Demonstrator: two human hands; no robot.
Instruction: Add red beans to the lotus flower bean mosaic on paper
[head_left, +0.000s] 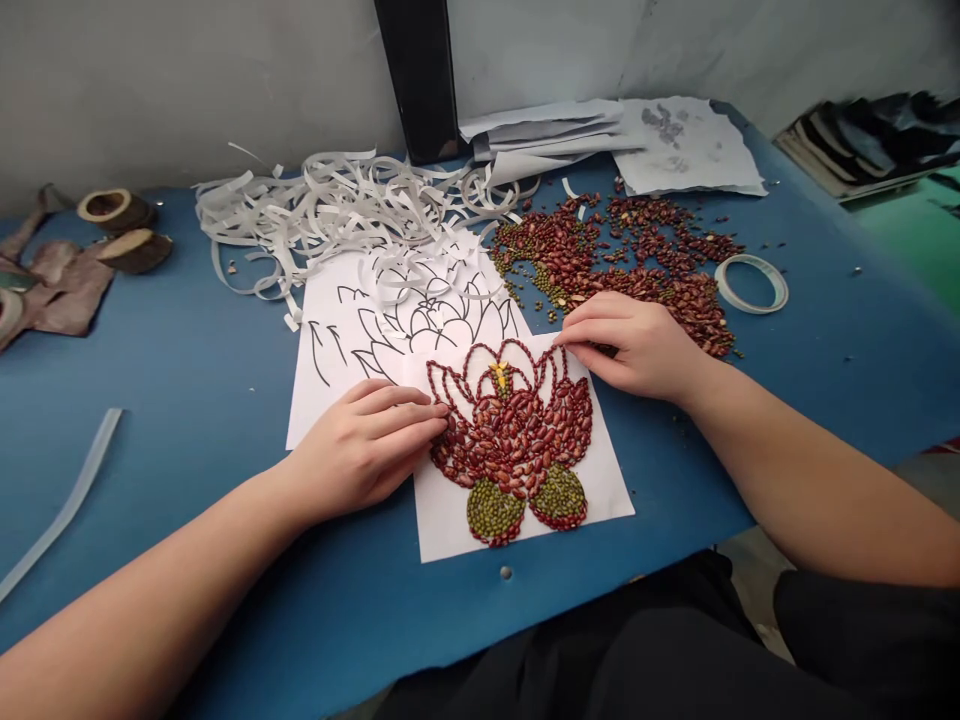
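Head view: at the centre of the frame a white sheet (450, 530) lies on the blue counter (187, 350), bearing a lotus picture made of red beans (514, 430) with two green bean pads at its base. The left hand (367, 445) rests flat, fingers together, fingertips touching the lotus's left edge. The right hand (637, 345) lies at the sheet's upper right corner, fingers pressed together beside the loose bean pile (637, 255). Paper strips (337, 205) fill the upper middle; a tape ring (752, 283) sits right.
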